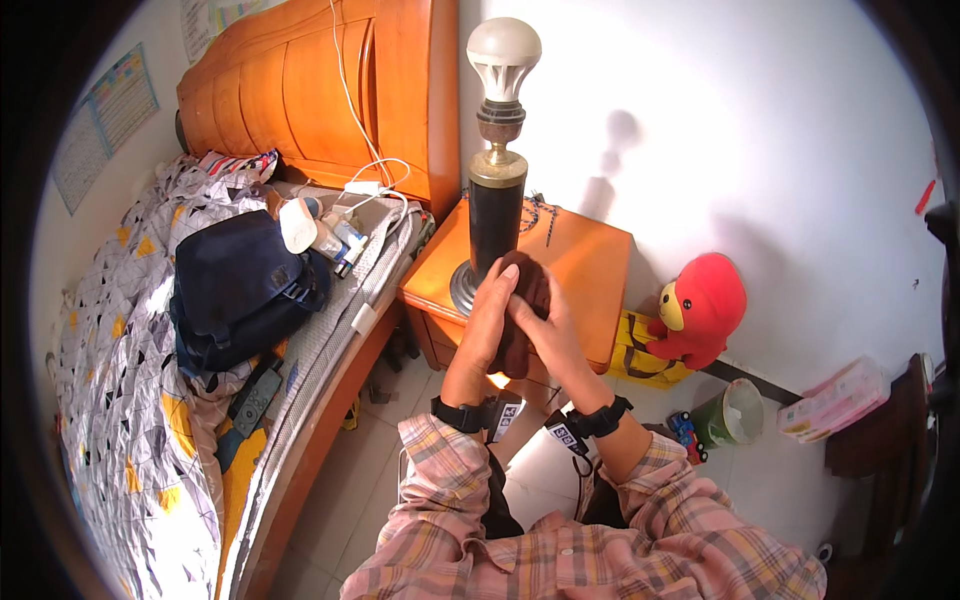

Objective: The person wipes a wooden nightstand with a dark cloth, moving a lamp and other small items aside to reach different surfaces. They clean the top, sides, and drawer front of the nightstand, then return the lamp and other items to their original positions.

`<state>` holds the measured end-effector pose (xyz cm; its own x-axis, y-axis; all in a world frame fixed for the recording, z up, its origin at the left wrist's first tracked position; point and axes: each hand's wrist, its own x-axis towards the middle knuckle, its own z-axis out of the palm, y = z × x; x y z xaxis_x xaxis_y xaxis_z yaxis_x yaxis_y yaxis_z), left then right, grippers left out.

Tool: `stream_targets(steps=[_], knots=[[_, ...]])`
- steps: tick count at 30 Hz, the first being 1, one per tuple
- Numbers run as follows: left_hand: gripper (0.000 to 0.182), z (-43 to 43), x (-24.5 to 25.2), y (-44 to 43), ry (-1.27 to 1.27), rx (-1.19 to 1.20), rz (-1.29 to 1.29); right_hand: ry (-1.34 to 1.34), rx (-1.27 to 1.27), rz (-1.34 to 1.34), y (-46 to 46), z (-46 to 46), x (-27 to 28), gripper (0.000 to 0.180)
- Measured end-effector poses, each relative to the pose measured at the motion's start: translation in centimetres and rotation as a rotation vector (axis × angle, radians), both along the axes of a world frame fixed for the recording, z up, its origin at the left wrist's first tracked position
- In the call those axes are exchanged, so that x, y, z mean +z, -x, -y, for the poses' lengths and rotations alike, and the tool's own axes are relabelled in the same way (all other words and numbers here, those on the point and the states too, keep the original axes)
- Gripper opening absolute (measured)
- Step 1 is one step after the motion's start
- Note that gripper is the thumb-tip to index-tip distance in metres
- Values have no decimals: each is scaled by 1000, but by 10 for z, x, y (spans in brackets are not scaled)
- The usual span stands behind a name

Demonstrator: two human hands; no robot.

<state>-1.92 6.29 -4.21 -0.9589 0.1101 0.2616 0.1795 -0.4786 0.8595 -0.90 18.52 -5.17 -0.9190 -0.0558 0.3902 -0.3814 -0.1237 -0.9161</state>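
My left hand (pixel 486 322) and my right hand (pixel 546 315) both grip a bunched dark brown cloth (pixel 516 349), pressing it between the palms and thumbs. Part of the cloth hangs below the hands, and its middle is hidden by my fingers. Just behind the hands a table lamp (pixel 495 217) stands upright, with a black column, a brass-coloured collar and a round base. It has no shade, and a white bulb (pixel 504 52) sits in its socket. The lamp rests on an orange wooden nightstand (pixel 581 255), near the left side of the top.
Left is a bed with a patterned quilt (pixel 112 367), a dark blue bag (pixel 232 277), a remote control (pixel 259 401) and small bottles (pixel 334 240). On the right are a red plush toy (pixel 709 311), a yellow bag (pixel 637 349), a green bin (pixel 731 416) and a toy vehicle (pixel 686 435).
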Motion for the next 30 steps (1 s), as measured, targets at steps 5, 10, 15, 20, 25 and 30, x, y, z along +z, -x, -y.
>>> stream_targets(steps=[5,10,15,20,25,30], knots=[[44,0,-2,7,328,154,-51,-69,-121,123,7,-8,12,53],[31,-24,-3,26,398,842,-117,-67,-118,35,24,-14,33,33],[100,-6,-22,63,707,1061,-195,331,-289,-156,81,-30,93,40],[106,-11,-48,86,622,781,-155,-284,88,16,130,-18,150,48],[103,-12,-55,89,655,838,-178,-548,90,-50,117,-15,173,33],[95,-12,-68,97,642,867,-227,-690,-82,-115,60,2,154,32]])
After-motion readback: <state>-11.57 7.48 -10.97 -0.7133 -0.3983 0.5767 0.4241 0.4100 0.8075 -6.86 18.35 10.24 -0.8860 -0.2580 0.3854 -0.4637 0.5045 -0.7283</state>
